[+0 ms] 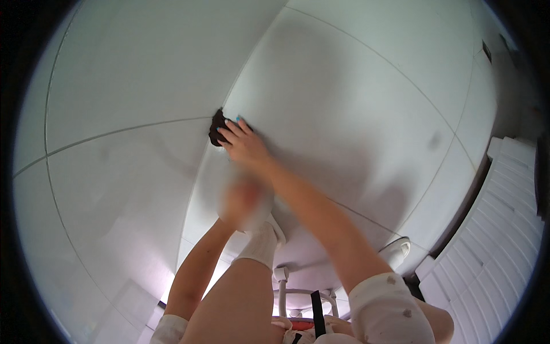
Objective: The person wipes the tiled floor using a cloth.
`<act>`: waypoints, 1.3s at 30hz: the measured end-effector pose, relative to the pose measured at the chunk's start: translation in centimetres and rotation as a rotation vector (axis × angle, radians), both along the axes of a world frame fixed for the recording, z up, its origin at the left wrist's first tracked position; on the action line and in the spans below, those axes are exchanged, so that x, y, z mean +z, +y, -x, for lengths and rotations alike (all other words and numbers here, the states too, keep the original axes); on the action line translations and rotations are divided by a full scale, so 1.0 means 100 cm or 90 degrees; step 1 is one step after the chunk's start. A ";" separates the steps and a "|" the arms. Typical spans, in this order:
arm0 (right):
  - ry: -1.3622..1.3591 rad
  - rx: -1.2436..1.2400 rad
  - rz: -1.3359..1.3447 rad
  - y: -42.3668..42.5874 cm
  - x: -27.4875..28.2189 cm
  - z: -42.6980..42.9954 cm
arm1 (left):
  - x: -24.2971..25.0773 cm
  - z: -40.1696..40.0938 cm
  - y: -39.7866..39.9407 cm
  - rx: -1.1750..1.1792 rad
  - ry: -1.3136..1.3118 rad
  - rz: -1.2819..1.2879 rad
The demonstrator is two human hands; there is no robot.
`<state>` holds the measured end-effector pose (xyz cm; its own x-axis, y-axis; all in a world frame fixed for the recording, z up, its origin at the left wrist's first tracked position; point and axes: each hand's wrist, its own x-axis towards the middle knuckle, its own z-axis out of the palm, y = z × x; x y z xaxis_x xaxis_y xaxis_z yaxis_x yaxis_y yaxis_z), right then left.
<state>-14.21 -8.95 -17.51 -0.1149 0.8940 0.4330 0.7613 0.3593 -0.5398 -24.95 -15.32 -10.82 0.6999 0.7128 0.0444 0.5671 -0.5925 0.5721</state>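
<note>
My right hand [245, 144] lies over a dark brown cloth [218, 129], its fingers spread across the cloth's right side. The cloth is bunched up where the white tiled wall [129, 77] meets the pale tiled floor [343, 107]. Closer to my body, my left hand [241, 201] is a blur above my white-socked foot [263, 241]. Whether its fingers hold anything cannot be made out. Part of the cloth is hidden beneath my right fingers.
A white plastic unit with ribbed panels [485, 241] stands along the right side. My other white shoe [397, 251] rests on the floor near it. Below me is a white tubular frame [282, 292], with a red edge [300, 324] beside it.
</note>
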 end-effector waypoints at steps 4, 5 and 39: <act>-0.115 -0.066 -0.001 0.034 -0.012 -0.064 | 0.005 -0.008 0.000 0.021 0.007 0.040; -0.098 -0.160 0.041 0.043 -0.031 -0.091 | 0.000 -0.021 -0.002 0.017 0.003 0.070; -0.179 -0.891 0.021 -0.192 -0.071 -0.282 | -0.043 -0.007 -0.015 0.015 -0.060 -0.033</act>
